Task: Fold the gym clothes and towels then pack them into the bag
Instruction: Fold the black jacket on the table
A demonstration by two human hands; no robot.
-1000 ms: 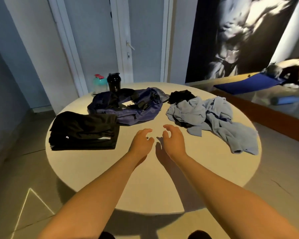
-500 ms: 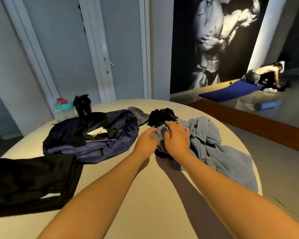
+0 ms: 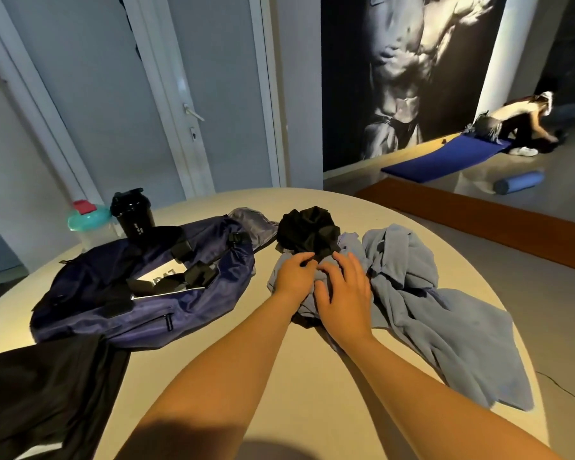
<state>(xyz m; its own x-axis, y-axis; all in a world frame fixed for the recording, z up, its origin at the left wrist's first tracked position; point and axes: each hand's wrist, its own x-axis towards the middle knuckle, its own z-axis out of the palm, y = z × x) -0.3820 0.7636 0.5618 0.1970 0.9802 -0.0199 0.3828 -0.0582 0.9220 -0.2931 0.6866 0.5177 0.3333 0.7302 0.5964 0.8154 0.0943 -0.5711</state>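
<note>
Both hands sit on the left end of the crumpled blue towel (image 3: pixel 429 310). The left hand (image 3: pixel 294 275) pinches its cloth, and the right hand (image 3: pixel 344 292) lies spread on it. The towel's length runs rightward across the counter (image 3: pixel 279 376); the bag (image 3: pixel 213 293) lies left, nearer the left hand.

One navy bag (image 3: pixel 113 303), two bottles (image 3: pixel 133 214) (image 3: pixel 88 220), two black garments (image 3: pixel 307 232) (image 3: pixel 40 393), one blue cloth heap (image 3: pixel 412 293), two hands (image 3: pixel 294 275) (image 3: pixel 344 290), one round table (image 3: pixel 312 376).

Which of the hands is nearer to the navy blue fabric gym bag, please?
Left. The left hand rests on the pale blue crumpled cloth, right of the navy blue fabric gym bag; the right hand lies beside it, farther away.
</note>
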